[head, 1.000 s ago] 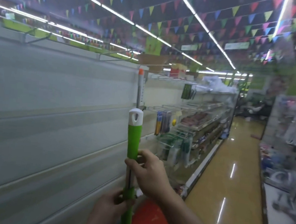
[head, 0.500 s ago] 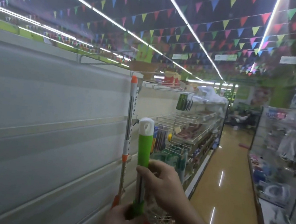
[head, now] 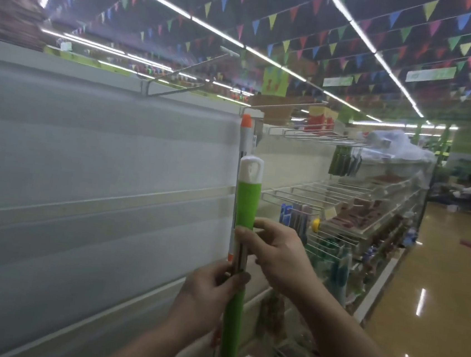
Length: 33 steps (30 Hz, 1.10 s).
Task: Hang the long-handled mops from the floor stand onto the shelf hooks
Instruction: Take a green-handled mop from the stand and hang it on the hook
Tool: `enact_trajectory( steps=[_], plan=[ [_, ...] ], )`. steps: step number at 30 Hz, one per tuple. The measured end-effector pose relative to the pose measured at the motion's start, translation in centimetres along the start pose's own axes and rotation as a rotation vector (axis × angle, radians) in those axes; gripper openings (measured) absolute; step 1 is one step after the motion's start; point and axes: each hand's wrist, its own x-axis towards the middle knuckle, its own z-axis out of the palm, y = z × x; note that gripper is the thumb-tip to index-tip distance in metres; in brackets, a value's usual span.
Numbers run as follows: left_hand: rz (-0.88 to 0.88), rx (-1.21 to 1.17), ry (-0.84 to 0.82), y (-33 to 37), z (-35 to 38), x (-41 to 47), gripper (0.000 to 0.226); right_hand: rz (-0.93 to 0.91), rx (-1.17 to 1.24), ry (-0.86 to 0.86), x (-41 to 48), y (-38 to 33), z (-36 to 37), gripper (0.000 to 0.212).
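Mop (head: 247, 205) upright, both hands clasped round its pole: right hand (head: 278, 258) at the foot of the green sleeve, left hand (head: 201, 299) just below. Since the earlier frame its cap has risen and moved left, now overlapping the orange mop (head: 245, 130) behind. Hook (head: 180, 88) up-left of the grip, not reached.

Your shelf panel (head: 85, 162) carries wire hooks (head: 179, 88) along its top edge. An orange-capped mop handle (head: 245, 130) sits at its right edge.
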Motion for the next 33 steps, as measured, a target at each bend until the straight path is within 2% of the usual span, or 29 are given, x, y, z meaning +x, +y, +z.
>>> enact_trajectory(
  steps=[3,7,14,17,20,26,33],
  plan=[
    [0.003,0.032,0.065,0.8,0.4,1.6,0.029,-0.068,-0.009,-0.065,3.2,0.7,-1.0,0.023],
    [-0.017,0.126,0.184,2.0,0.9,3.3,0.022,-0.139,0.075,-0.176,7.0,1.3,-1.9,0.028],
    [-0.078,0.258,0.424,4.9,1.1,4.7,0.048,-0.26,0.169,-0.367,11.3,-0.2,-2.8,0.03],
    [-0.109,0.28,0.522,6.3,0.7,4.9,0.041,-0.301,0.213,-0.429,12.4,-1.8,-2.4,0.032],
    [-0.121,0.322,0.595,7.8,0.2,4.9,0.034,-0.348,0.244,-0.457,13.1,-3.3,-2.1,0.033],
    [-0.104,0.479,0.701,10.5,-0.5,5.1,0.042,-0.408,0.281,-0.486,14.1,-5.7,-1.7,0.039],
    [-0.084,0.496,0.748,10.6,-1.1,5.8,0.044,-0.389,0.268,-0.493,15.0,-6.5,-1.1,0.044]
  ],
)
